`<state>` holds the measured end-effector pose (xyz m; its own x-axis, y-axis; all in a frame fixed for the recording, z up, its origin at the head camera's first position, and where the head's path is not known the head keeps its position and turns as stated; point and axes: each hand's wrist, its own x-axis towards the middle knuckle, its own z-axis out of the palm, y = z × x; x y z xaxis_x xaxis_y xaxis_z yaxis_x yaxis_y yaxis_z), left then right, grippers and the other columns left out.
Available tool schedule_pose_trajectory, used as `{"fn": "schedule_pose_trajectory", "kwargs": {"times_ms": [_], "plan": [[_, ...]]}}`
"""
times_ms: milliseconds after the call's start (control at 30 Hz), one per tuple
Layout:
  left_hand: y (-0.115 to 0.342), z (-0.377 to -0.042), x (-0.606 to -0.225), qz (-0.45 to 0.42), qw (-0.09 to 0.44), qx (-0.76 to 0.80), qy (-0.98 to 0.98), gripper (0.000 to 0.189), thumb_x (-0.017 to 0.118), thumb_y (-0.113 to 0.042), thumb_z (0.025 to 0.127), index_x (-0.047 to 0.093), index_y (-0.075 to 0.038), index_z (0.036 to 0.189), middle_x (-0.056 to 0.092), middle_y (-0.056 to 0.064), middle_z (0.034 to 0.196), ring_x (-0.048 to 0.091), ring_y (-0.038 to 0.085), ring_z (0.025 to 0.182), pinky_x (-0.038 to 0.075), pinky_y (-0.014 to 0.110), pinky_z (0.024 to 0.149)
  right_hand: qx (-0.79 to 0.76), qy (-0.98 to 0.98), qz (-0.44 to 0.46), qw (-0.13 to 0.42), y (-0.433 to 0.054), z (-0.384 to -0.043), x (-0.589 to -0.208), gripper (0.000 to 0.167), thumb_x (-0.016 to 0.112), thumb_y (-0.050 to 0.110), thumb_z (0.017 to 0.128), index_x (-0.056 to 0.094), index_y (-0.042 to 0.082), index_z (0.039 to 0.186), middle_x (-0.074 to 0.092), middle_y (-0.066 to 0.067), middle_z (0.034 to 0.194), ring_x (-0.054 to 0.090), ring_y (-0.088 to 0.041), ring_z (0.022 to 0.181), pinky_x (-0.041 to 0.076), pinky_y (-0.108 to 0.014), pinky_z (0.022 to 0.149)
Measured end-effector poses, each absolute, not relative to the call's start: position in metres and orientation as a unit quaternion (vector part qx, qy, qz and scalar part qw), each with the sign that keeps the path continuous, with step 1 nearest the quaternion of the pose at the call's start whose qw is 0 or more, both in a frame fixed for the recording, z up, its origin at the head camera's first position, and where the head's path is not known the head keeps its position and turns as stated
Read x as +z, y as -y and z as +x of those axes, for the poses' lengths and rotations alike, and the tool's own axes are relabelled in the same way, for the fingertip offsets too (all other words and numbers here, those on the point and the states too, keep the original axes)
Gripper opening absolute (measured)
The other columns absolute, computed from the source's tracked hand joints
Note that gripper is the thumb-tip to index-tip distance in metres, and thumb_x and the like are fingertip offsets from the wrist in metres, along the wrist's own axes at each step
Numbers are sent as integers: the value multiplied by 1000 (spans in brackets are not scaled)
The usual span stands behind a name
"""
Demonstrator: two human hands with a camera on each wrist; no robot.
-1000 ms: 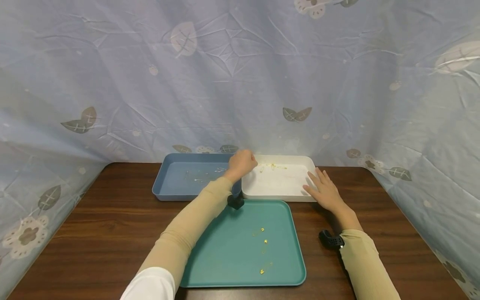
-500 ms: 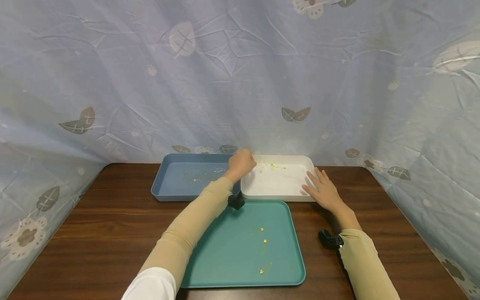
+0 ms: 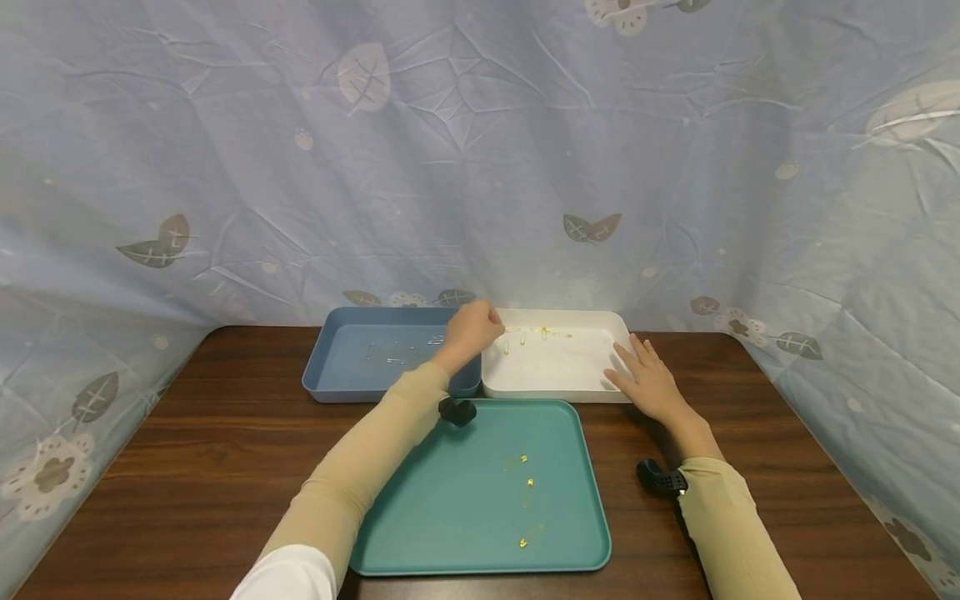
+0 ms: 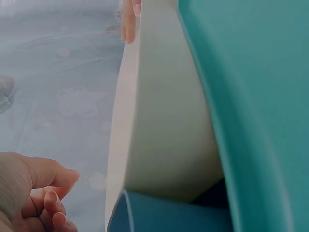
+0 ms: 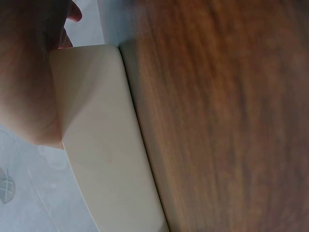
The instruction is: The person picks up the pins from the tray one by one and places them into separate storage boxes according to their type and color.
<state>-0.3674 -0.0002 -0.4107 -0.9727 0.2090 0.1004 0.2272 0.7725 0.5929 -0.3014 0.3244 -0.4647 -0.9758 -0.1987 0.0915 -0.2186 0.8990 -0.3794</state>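
Observation:
My left hand [image 3: 472, 327] hovers where the blue tray [image 3: 345, 390] and the white tray [image 3: 555, 393] meet, with its fingertips over the white tray's left end. In the left wrist view its fingers [image 4: 54, 205] are loosely bent under the thumb, and nothing shows between them. Several gold safety pins [image 3: 545, 334] lie in the white tray, one pin [image 3: 506, 347] just below the left fingertips. My right hand [image 3: 651, 385] rests with spread fingers on the white tray's right edge. Silver safety pins [image 3: 396, 361] lie in the blue tray.
A teal tray [image 3: 450, 517] stands in front of both trays and carries small gold safety pins with yellow pieces [image 3: 523, 542]. The dark wooden table [image 3: 210, 467] spreads on both sides. Patterned cloth [image 3: 480, 167] hangs behind it.
My left hand has drawn slightly left and its fingers have loosened. A pin now shows in the white tray below its fingertips. The right hand has stayed still.

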Motion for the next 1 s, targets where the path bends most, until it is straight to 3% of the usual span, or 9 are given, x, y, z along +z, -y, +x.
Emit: {"fn": "schedule_pose_trajectory", "kwargs": {"times_ms": [233, 600, 1000], "plan": [[12, -356, -411, -130, 29, -339, 931, 10, 64, -18, 91, 69, -9, 93, 70, 8, 92, 61, 21, 72, 51, 35, 66, 192, 976, 101, 15, -326, -302, -466, 69, 44, 47, 101, 29, 3, 152, 10, -28, 160, 6, -51, 147, 10, -70, 113], [22, -333, -414, -176, 38, -379, 908, 10, 62, -18, 92, 68, -11, 91, 54, 2, 69, 42, 14, 57, 37, 27, 58, 196, 975, 103, 22, -323, -299, -462, 68, 47, 45, 100, 32, 2, 151, 13, -29, 159, 6, -51, 147, 12, -71, 112], [25, -307, -417, -212, 21, -417, 884, 8, 64, -19, 92, 68, -12, 90, 55, 1, 70, 43, 14, 60, 38, 27, 59, 234, 962, 128, 49, -327, -297, -465, 77, 41, 61, 97, 35, 5, 150, 14, -29, 159, 5, -52, 146, 11, -73, 110]]}}
